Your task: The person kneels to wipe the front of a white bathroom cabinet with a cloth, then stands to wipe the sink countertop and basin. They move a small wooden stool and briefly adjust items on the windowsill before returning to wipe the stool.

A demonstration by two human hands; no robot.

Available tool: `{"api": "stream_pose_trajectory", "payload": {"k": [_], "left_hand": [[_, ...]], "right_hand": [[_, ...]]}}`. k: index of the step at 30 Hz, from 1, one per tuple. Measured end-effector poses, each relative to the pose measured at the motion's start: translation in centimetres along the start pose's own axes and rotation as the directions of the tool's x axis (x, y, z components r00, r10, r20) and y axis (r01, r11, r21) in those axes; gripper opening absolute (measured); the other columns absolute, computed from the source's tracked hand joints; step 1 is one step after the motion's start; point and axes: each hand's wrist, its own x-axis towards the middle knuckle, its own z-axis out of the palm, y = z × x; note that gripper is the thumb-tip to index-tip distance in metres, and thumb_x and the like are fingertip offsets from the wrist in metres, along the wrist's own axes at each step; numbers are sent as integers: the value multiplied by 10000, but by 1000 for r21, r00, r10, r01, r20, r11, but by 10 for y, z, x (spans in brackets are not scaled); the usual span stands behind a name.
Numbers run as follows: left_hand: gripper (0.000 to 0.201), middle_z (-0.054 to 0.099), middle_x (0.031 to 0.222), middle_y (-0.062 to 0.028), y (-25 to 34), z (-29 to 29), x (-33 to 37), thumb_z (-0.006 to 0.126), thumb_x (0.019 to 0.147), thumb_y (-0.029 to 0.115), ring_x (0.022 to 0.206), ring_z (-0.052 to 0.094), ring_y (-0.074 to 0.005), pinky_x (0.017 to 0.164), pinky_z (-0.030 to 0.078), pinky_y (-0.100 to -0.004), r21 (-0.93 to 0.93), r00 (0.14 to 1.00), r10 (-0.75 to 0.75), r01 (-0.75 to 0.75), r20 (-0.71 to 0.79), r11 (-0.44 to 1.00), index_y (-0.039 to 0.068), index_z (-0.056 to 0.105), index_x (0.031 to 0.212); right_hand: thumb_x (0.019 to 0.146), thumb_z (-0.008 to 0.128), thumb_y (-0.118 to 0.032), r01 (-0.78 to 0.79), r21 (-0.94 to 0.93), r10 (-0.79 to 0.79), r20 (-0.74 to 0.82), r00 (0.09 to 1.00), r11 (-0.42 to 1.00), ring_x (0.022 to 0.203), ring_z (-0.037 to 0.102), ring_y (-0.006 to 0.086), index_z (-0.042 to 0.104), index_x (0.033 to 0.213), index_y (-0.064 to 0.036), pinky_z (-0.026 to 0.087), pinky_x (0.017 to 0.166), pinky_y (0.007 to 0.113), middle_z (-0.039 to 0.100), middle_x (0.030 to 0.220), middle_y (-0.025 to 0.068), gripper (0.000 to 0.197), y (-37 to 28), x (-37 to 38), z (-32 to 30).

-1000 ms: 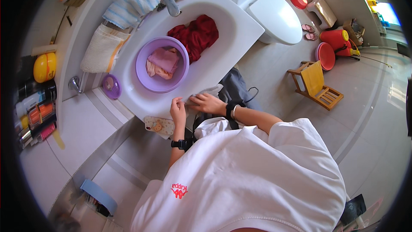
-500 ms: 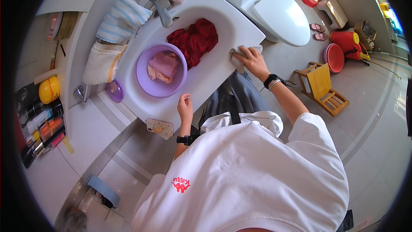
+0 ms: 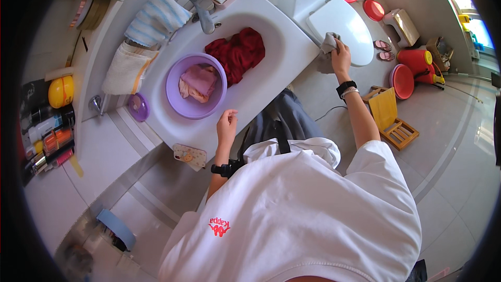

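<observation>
My right hand is closed on a grey cloth, which is at the edge of the white toilet lid; whether they touch I cannot tell. Over the near rim of the white bathtub, my left hand hangs with fingers loosely bent and apart, holding nothing. Just beyond it, inside the tub, stands a purple basin with pink and peach-coloured fabric in it. Dark red fabric lies in a heap beside the basin.
Towels hang left of the tub's faucet. A patterned phone rests by the tub's near corner. On the floor to the right are a small wooden chair, a red basin and pink sandals.
My right hand has moved the grey cloth right and away from me, from the tub's corner to the toilet lid. My left hand has shifted slightly right, its fingers straighter.
</observation>
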Motion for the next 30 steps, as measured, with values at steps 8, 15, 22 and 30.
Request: {"api": "stream_pose_trajectory", "payload": {"k": [8,15,22,30], "left_hand": [[252,618,922,-27,49,8,7,614,884,146,793,575,-101,705,474,-247,-315,968,132,-59,214,947,37,599,1110],[465,587,1154,-72,88,29,13,596,913,282,1008,566,-127,857,443,-247,-558,901,179,81,396,826,31,468,1282],[358,594,1060,-35,68,15,3,585,895,182,956,552,-99,847,437,-251,-623,955,73,128,287,771,19,514,1205],[281,613,892,-46,16,-9,-7,581,830,104,803,572,-124,749,454,-254,-646,979,-91,189,182,740,12,559,1094]], "right_hand": [[859,683,-272,-490,573,217,478,851,657,935,562,101,590,1208,-19,455,806,251,640,1039,41,441,-40,-64,-37],[789,744,-124,-333,650,-208,610,764,683,1144,501,156,483,1326,-17,393,978,280,549,1249,96,607,-135,-144,-48],[757,550,85,-321,699,-352,637,686,638,1211,459,195,310,1447,-74,385,995,296,468,1341,139,748,-179,-188,-59],[781,497,0,-569,384,5,826,563,728,937,573,131,534,1256,33,461,822,244,627,1053,97,478,-166,-189,-59]]}}
